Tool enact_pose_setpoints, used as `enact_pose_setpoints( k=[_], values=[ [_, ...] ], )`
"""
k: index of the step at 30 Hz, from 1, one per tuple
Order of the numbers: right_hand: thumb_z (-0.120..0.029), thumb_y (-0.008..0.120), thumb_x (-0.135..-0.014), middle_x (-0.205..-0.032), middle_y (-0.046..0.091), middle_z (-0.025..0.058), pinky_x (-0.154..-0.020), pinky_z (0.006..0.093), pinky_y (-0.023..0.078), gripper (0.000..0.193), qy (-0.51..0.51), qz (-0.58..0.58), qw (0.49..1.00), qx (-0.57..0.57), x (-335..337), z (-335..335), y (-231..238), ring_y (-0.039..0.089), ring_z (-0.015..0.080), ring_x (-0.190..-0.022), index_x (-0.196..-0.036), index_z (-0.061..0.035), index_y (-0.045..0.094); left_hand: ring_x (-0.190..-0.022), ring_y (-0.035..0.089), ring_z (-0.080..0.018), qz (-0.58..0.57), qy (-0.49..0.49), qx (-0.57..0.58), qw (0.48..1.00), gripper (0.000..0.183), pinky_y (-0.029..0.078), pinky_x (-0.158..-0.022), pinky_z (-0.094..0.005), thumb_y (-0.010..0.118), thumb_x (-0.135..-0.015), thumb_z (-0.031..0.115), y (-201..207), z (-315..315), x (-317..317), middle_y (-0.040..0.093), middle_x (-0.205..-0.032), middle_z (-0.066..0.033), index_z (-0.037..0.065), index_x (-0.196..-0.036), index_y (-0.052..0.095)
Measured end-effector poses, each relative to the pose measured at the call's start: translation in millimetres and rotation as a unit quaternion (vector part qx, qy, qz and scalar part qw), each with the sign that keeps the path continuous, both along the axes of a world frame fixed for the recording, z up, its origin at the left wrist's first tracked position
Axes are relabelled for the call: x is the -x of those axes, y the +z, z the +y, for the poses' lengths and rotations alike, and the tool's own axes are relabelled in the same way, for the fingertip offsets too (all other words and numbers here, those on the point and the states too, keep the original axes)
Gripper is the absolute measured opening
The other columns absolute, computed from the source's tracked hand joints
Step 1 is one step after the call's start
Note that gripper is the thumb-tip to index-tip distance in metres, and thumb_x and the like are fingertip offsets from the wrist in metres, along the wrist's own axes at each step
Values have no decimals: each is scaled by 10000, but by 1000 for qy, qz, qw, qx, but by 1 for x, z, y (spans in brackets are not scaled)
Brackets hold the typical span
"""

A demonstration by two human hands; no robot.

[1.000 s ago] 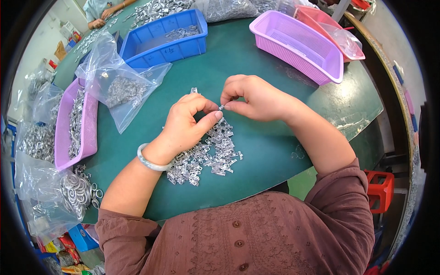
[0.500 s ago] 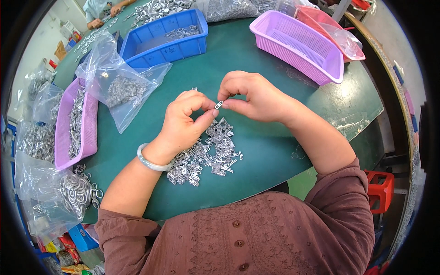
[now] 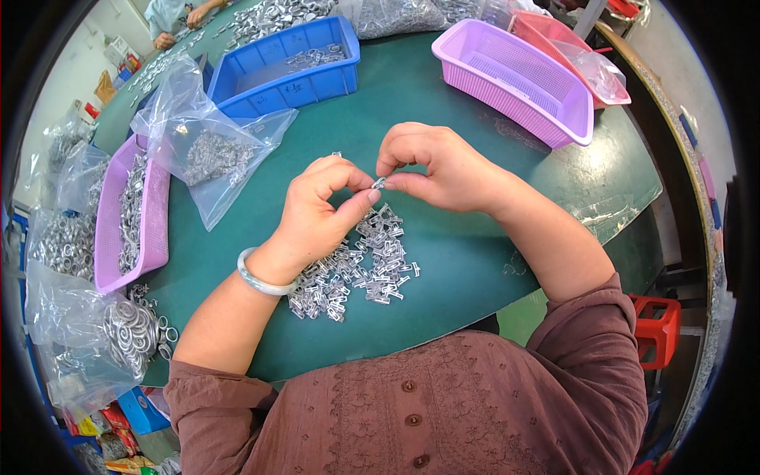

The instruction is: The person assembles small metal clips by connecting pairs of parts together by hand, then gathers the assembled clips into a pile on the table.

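Above the green table, my left hand (image 3: pixel 323 202) and my right hand (image 3: pixel 423 165) meet fingertip to fingertip. Between them they pinch one small silver metal link piece (image 3: pixel 379 183), partly covered by the fingers. Thumb and forefinger of each hand close on it from opposite sides. Just below lies a loose pile of small silver metal pieces (image 3: pixel 384 257), spread on the tabletop; my left hand and wrist hide part of it. A pale bangle (image 3: pixel 265 277) circles my left wrist.
A blue bin (image 3: pixel 285 87) with some metal parts stands at the far side. A clear bag (image 3: pixel 218 154) of small parts lies beside a filled purple basket (image 3: pixel 150 237) on the left. Another purple basket (image 3: pixel 514 87) sits far right. Across the table shows a co-worker's hand (image 3: pixel 164 40).
The small metal piece has turned between my fingertips, so its openings show less now. Both hands stay in nearly the same place.
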State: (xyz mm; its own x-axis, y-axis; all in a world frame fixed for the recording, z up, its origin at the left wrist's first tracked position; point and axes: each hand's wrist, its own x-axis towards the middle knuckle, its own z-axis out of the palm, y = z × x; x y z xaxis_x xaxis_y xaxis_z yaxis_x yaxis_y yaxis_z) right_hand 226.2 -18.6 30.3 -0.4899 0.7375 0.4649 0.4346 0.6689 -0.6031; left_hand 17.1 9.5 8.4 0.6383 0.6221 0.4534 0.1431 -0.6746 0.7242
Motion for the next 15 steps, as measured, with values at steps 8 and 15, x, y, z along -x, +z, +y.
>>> enact_pose_setpoints(
  k=[8, 15],
  values=[
    [-72, 678, -749, -816, 595, 97, -657, 349, 477, 105, 17, -36, 999, 28, -3, 0, 0, 586, 263, -778, -818, -28, 612, -751, 543, -116, 24, 42, 9, 999, 111, 445, -699, -263, 682, -773, 59, 6, 15, 9, 606, -820, -31, 27, -870, 638],
    [-153, 656, -784, -824, 597, 109, -736, 377, 468, 132, 57, -129, 988, 66, -2, -2, -1, 582, 296, -816, -816, -31, 618, -755, 588, -146, 74, 171, 52, 981, 139, 483, -699, -277, 655, -787, 63, -8, 55, 42, 615, -844, -64, 18, -918, 648]
  ],
)
